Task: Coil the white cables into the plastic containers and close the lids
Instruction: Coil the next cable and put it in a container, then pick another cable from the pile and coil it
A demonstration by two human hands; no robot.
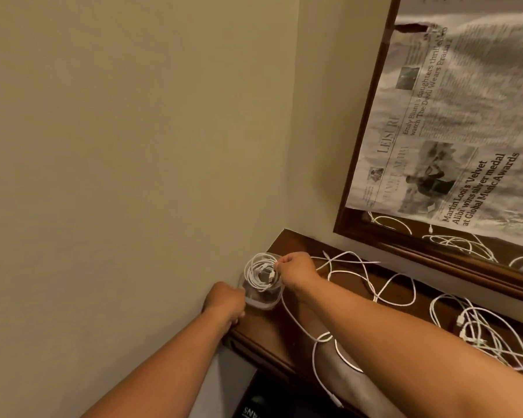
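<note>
A clear plastic container (261, 300) stands at the far left corner of a dark wooden shelf (272, 330), against the wall. A coiled white cable (258, 271) sits in its open top. My left hand (225, 303) grips the container's left side. My right hand (295, 268) pinches the cable at the coil's right rim. The cable's loose end trails down over the shelf's front edge (317, 351). No lid is in view.
More loose white cables lie tangled on the shelf at the middle (384, 285) and the right (480, 330). A wood-framed mirror (360, 140) covered with newspaper (453, 116) leans behind the shelf. A beige wall (133, 146) closes the left side.
</note>
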